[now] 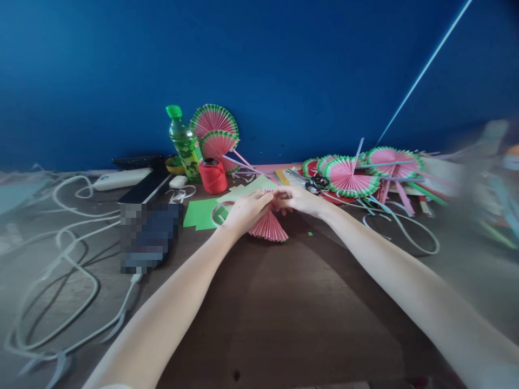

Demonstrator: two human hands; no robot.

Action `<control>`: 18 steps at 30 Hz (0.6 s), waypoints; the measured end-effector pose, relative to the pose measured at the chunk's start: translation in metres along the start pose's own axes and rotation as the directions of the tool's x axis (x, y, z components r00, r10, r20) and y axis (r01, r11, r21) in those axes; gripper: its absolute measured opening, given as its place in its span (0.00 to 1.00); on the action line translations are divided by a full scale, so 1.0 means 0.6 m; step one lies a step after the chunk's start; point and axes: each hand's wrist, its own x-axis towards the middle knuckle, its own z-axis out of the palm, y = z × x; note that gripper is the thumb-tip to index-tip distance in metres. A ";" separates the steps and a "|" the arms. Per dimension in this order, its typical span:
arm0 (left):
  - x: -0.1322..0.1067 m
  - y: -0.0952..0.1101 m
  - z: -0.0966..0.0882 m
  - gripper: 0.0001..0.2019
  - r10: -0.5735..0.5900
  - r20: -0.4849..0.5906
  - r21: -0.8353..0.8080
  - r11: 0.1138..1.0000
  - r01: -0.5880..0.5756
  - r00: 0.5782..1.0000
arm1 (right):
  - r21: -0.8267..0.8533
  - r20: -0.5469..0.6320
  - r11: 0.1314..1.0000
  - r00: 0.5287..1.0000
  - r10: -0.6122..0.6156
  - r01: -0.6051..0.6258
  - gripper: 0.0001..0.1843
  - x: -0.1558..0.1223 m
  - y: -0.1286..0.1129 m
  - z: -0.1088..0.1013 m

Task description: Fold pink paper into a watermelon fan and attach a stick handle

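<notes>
Between my hands is a pink pleated paper fan (269, 227) with a green edge, its folds spread toward me over the dark table. My left hand (248, 209) is closed on its left side, fingertips at the gathered part. From the right, my right hand (298, 200) pinches the same fan near its upper end. The fingertips of both hands meet there and hide part of the folds. Under and beside my left hand lie green paper sheets (198, 214) and a roll of clear tape (219, 214).
Finished pink-and-green fans (352, 175) lie at the back right by black-handled scissors (316, 185). More fans (214, 121) lean on the blue wall behind a green bottle (184, 143) and a red roll (213, 176). A phone (156, 235) and white cables (87, 270) occupy the left.
</notes>
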 end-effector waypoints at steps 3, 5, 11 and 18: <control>-0.002 -0.002 0.005 0.09 0.016 -0.023 0.065 0.998 -0.014 1.000 | -0.052 0.012 0.997 0.999 -0.049 0.049 0.13 0.001 0.003 0.002; -0.002 -0.005 0.009 0.09 0.027 -0.035 0.101 0.995 -0.023 0.999 | -0.101 0.002 0.992 0.997 -0.081 0.081 0.12 0.000 0.003 0.006; -0.003 -0.014 0.022 0.10 0.094 -0.103 0.139 0.987 -0.079 0.990 | -0.219 -0.099 0.964 0.980 -0.175 0.150 0.11 -0.006 0.005 0.021; -0.011 -0.013 0.030 0.11 0.100 -0.108 0.159 0.984 -0.082 0.989 | -0.191 -0.256 0.966 0.941 -0.221 0.175 0.07 -0.009 0.017 0.043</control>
